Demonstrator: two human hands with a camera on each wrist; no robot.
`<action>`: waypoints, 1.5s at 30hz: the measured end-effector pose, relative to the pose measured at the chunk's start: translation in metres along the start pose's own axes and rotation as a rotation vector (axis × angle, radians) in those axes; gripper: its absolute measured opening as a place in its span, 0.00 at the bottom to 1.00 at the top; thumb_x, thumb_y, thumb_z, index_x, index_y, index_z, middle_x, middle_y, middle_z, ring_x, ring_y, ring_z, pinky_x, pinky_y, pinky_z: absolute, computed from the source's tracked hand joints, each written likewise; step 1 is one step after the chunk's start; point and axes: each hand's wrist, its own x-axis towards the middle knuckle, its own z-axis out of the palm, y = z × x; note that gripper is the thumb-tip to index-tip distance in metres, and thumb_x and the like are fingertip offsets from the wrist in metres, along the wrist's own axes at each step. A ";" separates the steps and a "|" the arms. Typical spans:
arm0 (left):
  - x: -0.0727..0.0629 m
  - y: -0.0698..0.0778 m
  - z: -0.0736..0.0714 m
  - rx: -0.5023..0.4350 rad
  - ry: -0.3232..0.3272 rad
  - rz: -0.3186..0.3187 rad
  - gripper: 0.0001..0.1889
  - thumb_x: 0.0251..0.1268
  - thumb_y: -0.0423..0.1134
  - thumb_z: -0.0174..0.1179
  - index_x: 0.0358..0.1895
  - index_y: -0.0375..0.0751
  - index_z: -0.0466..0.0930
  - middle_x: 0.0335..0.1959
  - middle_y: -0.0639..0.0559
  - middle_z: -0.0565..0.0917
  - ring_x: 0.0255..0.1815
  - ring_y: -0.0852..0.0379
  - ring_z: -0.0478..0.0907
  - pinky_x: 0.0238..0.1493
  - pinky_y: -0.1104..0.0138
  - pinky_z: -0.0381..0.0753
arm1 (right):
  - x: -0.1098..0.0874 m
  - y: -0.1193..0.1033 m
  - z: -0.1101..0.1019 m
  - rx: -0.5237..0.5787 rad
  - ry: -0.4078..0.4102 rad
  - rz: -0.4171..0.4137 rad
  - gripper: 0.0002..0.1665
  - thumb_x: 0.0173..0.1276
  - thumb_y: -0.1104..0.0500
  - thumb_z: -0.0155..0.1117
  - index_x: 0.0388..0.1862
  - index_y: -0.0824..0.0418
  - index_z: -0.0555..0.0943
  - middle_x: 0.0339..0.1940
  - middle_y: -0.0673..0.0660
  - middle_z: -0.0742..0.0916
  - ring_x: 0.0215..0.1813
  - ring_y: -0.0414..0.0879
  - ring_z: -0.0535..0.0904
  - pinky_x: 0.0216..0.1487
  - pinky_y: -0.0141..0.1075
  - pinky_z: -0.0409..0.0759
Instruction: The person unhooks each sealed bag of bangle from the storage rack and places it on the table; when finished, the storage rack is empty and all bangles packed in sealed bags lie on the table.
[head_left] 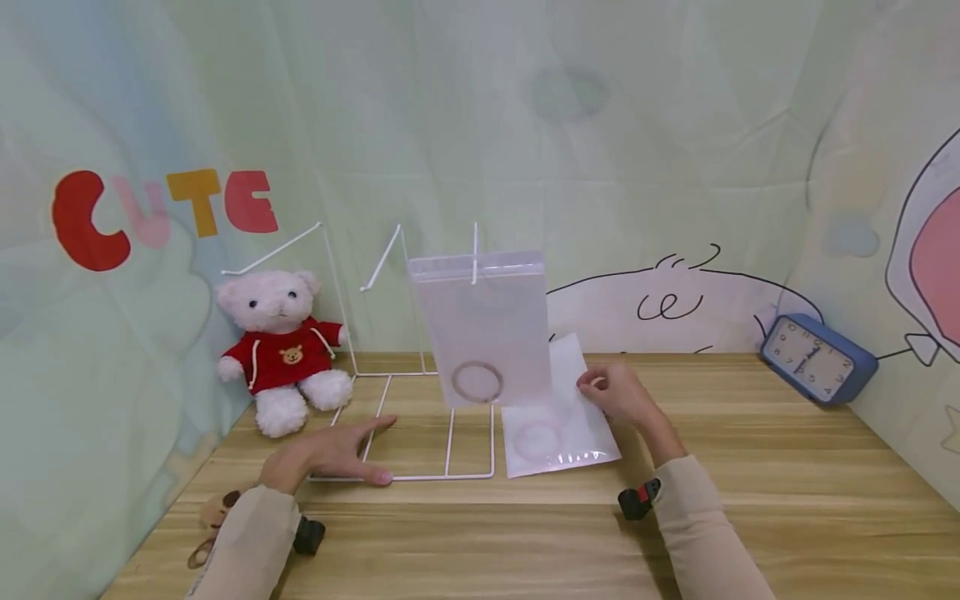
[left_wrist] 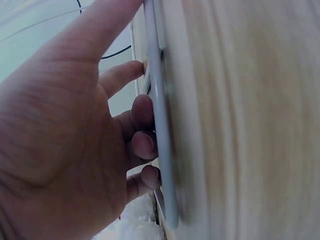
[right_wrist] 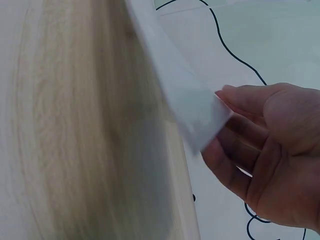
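Beige sleeves (head_left: 701,525) are reaching in at the bottom of the head view, each wrist wearing a small black device (head_left: 637,501); our left hand (head_left: 341,454) is lying low over the base of a white wire rack (head_left: 459,477), thumb and forefinger spreading wide apart; in the left wrist view we are seeing its other fingers bending loosely beside the rail; our right hand (head_left: 622,397) is pinching the right edge of a clear bag (head_left: 566,417) between thumb and fingers; that bag is slanting just right of the rack, a pale pink ring (head_left: 517,440) showing through near its lower end; in the right wrist view we are seeing the pinched part standing off the wooden table (head_left: 825,467), though we cannot tell how much of the rest is touching; a second bag (head_left: 487,317) is hanging at the rack's right prong (head_left: 475,250), partly covering the first, with a brownish ring (head_left: 454,381) sitting at its bottom; a red-clad white teddy bear (head_left: 288,358) is sitting left of the rack; a blue clock (head_left: 813,362) is leaning at the far right, near the printed backdrop (head_left: 675,125).
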 end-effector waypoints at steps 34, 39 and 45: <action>0.000 0.000 0.000 0.002 -0.004 -0.007 0.52 0.56 0.62 0.70 0.78 0.40 0.57 0.73 0.32 0.65 0.72 0.32 0.62 0.68 0.38 0.61 | -0.007 0.007 -0.016 -0.012 -0.221 -0.022 0.07 0.72 0.71 0.58 0.43 0.66 0.82 0.40 0.60 0.84 0.37 0.50 0.81 0.40 0.43 0.84; -0.001 0.000 0.000 -0.005 -0.006 -0.012 0.52 0.55 0.62 0.70 0.78 0.41 0.57 0.73 0.32 0.65 0.72 0.31 0.61 0.68 0.37 0.61 | -0.009 0.008 -0.019 -0.020 -0.224 -0.019 0.07 0.72 0.71 0.57 0.43 0.65 0.82 0.41 0.61 0.84 0.37 0.51 0.81 0.41 0.43 0.84; -0.001 0.001 0.000 -0.003 -0.006 -0.017 0.52 0.55 0.63 0.70 0.78 0.41 0.57 0.73 0.33 0.65 0.72 0.31 0.62 0.68 0.37 0.61 | -0.011 0.009 -0.024 -0.017 -0.257 -0.079 0.08 0.71 0.73 0.56 0.42 0.67 0.82 0.40 0.61 0.84 0.35 0.50 0.82 0.39 0.43 0.84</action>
